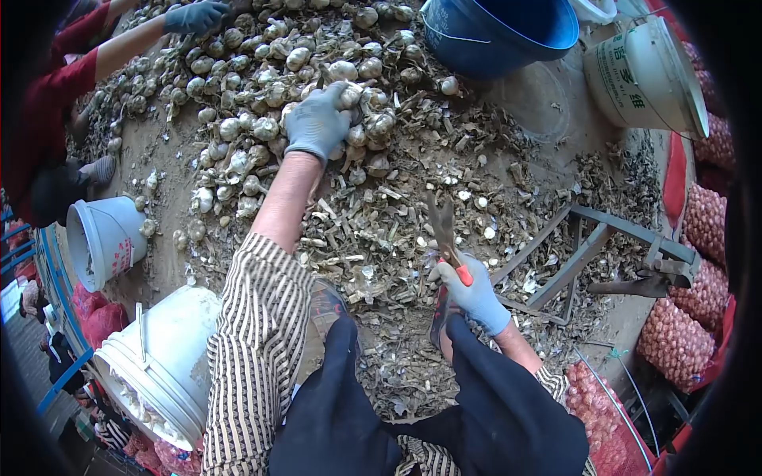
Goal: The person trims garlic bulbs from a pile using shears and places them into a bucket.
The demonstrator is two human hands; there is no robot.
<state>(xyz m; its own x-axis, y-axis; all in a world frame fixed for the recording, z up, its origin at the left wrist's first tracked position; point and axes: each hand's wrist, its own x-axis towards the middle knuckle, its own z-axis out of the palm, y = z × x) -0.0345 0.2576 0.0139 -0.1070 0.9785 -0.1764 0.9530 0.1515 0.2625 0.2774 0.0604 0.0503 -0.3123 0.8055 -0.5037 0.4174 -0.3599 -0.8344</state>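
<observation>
My left hand, in a grey-white glove, reaches out to the near edge of a heap of garlic bulbs. Its fingers are curled around a garlic bulb, partly hidden by the glove. More bulbs with dry stalks lie against the hand. My right hand, also gloved, is closed around the red handles of a pair of pruning shears over the ground between heap and knees. The shears' blades point away from me and look slightly apart.
Cut stalks and skins litter the ground. A blue bucket, a pale bucket and white buckets stand around. A metal frame lies right, near net sacks of garlic. Another person's gloved hand works upper left.
</observation>
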